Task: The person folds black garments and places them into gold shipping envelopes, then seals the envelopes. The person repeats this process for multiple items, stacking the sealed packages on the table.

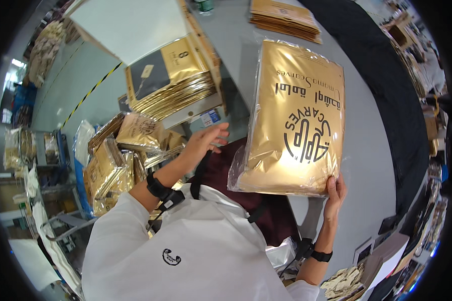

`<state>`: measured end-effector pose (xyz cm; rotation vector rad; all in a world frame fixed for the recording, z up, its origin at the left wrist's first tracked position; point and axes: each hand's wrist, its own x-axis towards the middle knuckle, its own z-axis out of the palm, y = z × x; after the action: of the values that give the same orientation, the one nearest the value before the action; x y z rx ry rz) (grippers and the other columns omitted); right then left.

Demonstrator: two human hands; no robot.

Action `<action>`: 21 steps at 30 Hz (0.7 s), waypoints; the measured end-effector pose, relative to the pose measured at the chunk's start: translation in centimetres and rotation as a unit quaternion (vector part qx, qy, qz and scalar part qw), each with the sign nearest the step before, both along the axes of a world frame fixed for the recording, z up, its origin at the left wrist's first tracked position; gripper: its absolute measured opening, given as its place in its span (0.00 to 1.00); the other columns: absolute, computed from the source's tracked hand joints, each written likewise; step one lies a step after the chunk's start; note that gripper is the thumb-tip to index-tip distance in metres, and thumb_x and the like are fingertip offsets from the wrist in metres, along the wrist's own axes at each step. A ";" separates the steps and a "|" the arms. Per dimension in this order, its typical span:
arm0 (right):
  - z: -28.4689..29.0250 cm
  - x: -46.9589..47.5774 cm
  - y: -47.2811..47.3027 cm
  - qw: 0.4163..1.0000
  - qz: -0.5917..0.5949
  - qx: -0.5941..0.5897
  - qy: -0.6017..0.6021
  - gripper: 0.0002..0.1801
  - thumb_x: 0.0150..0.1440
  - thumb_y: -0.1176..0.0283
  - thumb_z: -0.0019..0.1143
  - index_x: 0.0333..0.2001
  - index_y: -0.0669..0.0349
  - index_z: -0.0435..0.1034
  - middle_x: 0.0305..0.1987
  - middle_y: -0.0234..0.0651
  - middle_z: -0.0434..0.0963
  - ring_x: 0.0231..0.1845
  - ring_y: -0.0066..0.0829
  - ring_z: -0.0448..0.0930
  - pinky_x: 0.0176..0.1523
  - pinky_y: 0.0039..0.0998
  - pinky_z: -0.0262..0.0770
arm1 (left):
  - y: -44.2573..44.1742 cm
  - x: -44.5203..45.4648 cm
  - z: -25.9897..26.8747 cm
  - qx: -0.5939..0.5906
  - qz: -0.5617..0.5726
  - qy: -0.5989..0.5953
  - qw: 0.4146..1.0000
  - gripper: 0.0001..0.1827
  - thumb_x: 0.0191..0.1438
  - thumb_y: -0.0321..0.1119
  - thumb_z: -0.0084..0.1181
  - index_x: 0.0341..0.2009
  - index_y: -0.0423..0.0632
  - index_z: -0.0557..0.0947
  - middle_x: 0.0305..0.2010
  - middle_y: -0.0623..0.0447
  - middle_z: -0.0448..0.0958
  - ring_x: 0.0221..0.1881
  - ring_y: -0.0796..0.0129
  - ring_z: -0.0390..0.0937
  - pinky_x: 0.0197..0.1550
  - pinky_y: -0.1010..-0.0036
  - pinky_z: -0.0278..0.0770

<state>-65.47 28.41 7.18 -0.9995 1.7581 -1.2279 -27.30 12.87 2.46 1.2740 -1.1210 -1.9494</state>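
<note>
A large gold foil packet [292, 124] in a clear plastic sleeve spans the space before me, over the grey table. It bears black printed writing and a round emblem, upside down to me. My right hand [336, 192] grips its lower right corner, thumb on the printed face. My left hand [205, 145] is empty, its fingers slightly spread, to the left of the packet and apart from it. Just beyond that hand stands an open box [214, 64] holding a stack of gold packets [173, 84]. The top packet has a dark panel and a small tag.
A pile of gold packets in clear plastic [116, 154] fills a blue-sided container at my left. Flat gold packets [284, 20] lie at the table's far end. Black cloth [399, 124] runs along the table's right edge. Small paper tags [342, 282] are heaped at lower right.
</note>
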 end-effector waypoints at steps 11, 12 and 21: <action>0.5 8.9 -3.5 0.974 0.205 -0.049 0.081 0.37 0.66 0.47 0.56 0.64 0.70 0.70 0.68 0.50 0.69 0.69 0.44 0.69 0.70 0.41 0.62 | -0.9 4.2 3.1 0.040 0.028 0.207 0.977 0.35 0.62 0.43 0.67 0.68 0.40 0.70 0.63 0.47 0.77 0.60 0.66 0.78 0.62 0.69 0.77; 0.9 9.9 -3.9 0.967 0.227 -0.050 0.107 0.37 0.67 0.47 0.55 0.65 0.69 0.70 0.69 0.51 0.69 0.69 0.46 0.69 0.70 0.42 0.62 | -0.4 5.3 3.4 0.027 0.066 0.188 0.980 0.35 0.61 0.41 0.68 0.67 0.39 0.70 0.62 0.45 0.78 0.58 0.64 0.79 0.60 0.68 0.78; 5.0 22.1 -7.9 0.871 0.267 -0.227 0.345 0.32 0.58 0.71 0.67 0.65 0.69 0.69 0.64 0.53 0.72 0.65 0.53 0.72 0.66 0.46 0.71 | 5.3 15.0 5.5 -0.009 0.290 0.100 0.952 0.35 0.59 0.41 0.71 0.65 0.39 0.71 0.55 0.45 0.81 0.52 0.63 0.82 0.54 0.68 0.83</action>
<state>-43.38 20.53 12.17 -2.2520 1.4980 -0.9843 -12.33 18.13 7.97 1.1919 -0.5732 -1.5695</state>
